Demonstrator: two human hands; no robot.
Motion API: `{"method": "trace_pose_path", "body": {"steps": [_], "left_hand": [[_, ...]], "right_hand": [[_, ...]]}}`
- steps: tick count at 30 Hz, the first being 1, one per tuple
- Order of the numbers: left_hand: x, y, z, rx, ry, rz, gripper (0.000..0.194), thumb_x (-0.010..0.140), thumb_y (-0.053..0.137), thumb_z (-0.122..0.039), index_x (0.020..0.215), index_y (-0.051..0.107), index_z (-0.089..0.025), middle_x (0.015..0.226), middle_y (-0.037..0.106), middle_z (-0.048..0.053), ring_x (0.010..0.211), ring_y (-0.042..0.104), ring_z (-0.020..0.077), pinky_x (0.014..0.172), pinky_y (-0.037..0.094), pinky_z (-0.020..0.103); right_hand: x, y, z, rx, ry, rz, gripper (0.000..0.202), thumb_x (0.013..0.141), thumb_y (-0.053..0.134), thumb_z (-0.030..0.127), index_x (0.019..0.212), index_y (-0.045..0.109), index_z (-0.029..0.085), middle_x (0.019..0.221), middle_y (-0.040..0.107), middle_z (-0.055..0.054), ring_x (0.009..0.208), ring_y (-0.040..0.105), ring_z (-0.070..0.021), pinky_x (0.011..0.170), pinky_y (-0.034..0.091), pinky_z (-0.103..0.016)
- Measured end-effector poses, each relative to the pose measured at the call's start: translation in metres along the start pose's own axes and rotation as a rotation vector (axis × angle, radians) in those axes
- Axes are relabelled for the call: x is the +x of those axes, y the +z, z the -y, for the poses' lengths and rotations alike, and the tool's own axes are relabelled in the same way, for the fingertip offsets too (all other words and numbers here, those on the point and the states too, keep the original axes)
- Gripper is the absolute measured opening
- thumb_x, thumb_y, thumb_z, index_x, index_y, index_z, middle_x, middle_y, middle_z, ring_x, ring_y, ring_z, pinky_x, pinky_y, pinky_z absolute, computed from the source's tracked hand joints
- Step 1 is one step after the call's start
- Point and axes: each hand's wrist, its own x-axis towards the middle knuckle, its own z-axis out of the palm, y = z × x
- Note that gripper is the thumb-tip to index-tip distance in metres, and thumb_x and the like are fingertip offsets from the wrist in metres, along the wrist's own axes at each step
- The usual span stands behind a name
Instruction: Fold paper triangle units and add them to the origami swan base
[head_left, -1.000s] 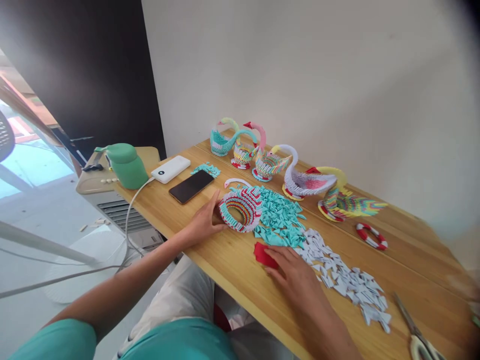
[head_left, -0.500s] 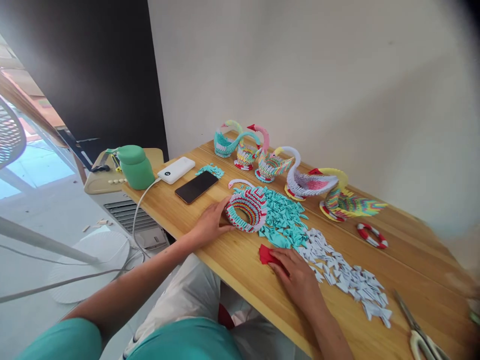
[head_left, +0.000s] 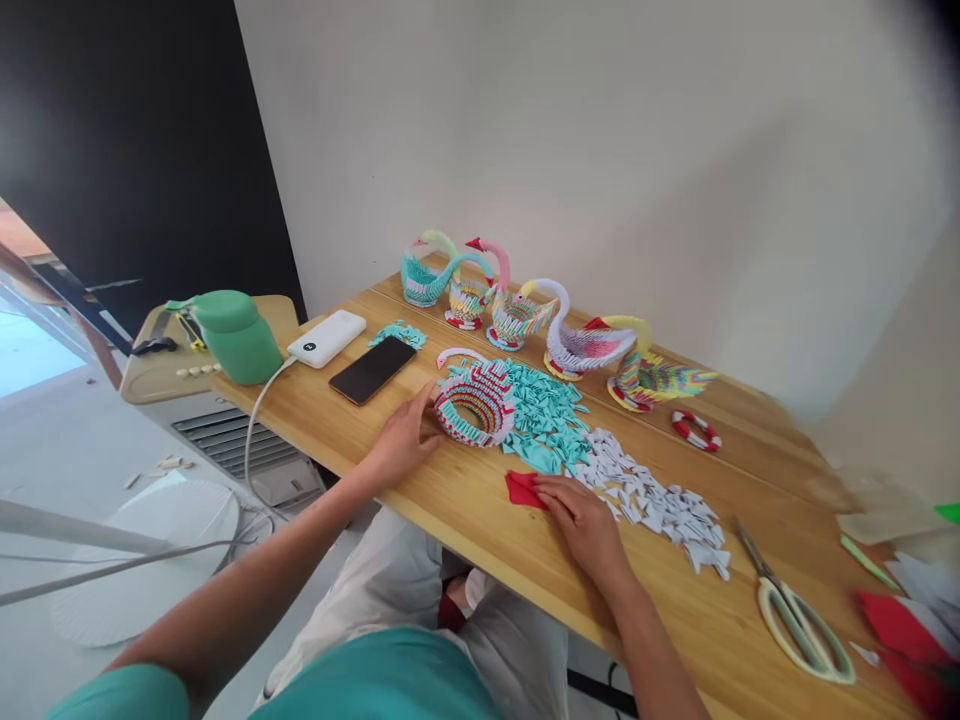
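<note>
A round paper bowl [head_left: 491, 392] in red, white and teal rests tilted on the wooden table. My left hand [head_left: 401, 440] is beside its left side, fingers apart and curved toward the rim; fingertips come very near the bowl. Red paper pieces [head_left: 525, 489] lie near the table's front edge, pinched at their right end by the fingers of my right hand [head_left: 581, 520]. Behind the bowl spreads a pile of teal folded paper pieces [head_left: 547, 415], with white folded pieces [head_left: 660, 500] to the right. A pink-tipped white curved neck piece [head_left: 459, 354] lies behind the bowl.
Several paper swans [head_left: 592, 350] stand along the back. A red-and-white ring [head_left: 696, 431] and scissors [head_left: 795, 610] lie right. A black phone [head_left: 373, 369], white power bank [head_left: 328, 339] with cable and green container [head_left: 238, 338] are left. Red paper [head_left: 911, 630] sits far right.
The view has turned right, bringing more of the scissors and red paper into sight. My left hand has loosened from the bowl. My right hand still holds the red paper.
</note>
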Motion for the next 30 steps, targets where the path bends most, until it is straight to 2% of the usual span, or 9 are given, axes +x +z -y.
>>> {"method": "trace_pose_path", "body": {"steps": [4,7,11,15,21,30], "left_hand": [[-0.015,-0.01,0.0,-0.02,-0.017,-0.021,0.079,0.079,0.058,-0.016,0.149,0.023,-0.017,0.128,0.06,0.014,0.123,0.053,0.0276,0.107,0.038,0.048],[-0.029,-0.017,-0.001,-0.066,-0.033,-0.069,0.066,0.083,0.057,-0.021,0.144,0.033,-0.022,0.12,0.065,0.009,0.118,0.058,0.024,0.105,0.041,0.044],[-0.041,-0.022,0.0,-0.177,-0.065,-0.102,0.042,0.087,0.054,-0.025,0.128,0.051,-0.021,0.107,0.069,0.006,0.104,0.065,0.0197,0.097,0.047,0.035],[-0.044,-0.022,0.001,-0.238,-0.074,-0.018,0.027,0.088,0.055,-0.029,0.112,0.064,-0.018,0.093,0.072,0.006,0.086,0.069,0.0182,0.081,0.054,0.029],[-0.04,-0.024,-0.003,-0.165,0.02,0.057,0.019,0.088,0.056,-0.028,0.094,0.072,-0.02,0.089,0.074,0.006,0.081,0.069,0.0194,0.072,0.055,0.028],[-0.041,-0.024,-0.004,-0.003,0.26,0.156,0.018,0.092,0.052,-0.022,0.092,0.069,-0.018,0.084,0.072,0.006,0.079,0.065,0.0197,0.077,0.048,0.033]], "right_hand": [[-0.018,-0.006,0.014,-0.156,-0.038,-0.108,0.025,0.096,0.047,0.025,0.096,0.071,0.022,0.102,0.074,-0.008,0.096,0.069,-0.0234,0.087,0.056,-0.043],[-0.04,-0.008,0.028,-0.236,0.013,-0.171,0.02,0.095,0.048,0.022,0.099,0.068,0.023,0.102,0.072,-0.007,0.098,0.066,-0.0232,0.09,0.053,-0.044],[-0.061,0.0,0.042,-0.266,0.194,-0.269,0.014,0.094,0.052,0.026,0.093,0.065,0.022,0.09,0.069,-0.007,0.086,0.065,-0.0226,0.079,0.054,-0.039],[-0.066,0.007,0.043,-0.212,0.347,-0.273,0.011,0.092,0.053,0.025,0.09,0.063,0.023,0.087,0.068,-0.007,0.083,0.064,-0.0229,0.075,0.053,-0.038],[-0.068,0.006,0.037,-0.13,0.449,-0.322,0.012,0.088,0.053,0.023,0.087,0.065,0.024,0.087,0.068,-0.006,0.083,0.065,-0.0236,0.076,0.054,-0.039],[-0.06,0.001,0.045,-0.028,0.45,-0.41,0.012,0.087,0.06,0.024,0.089,0.072,0.022,0.095,0.07,-0.009,0.093,0.065,-0.0232,0.08,0.055,-0.039]]}}
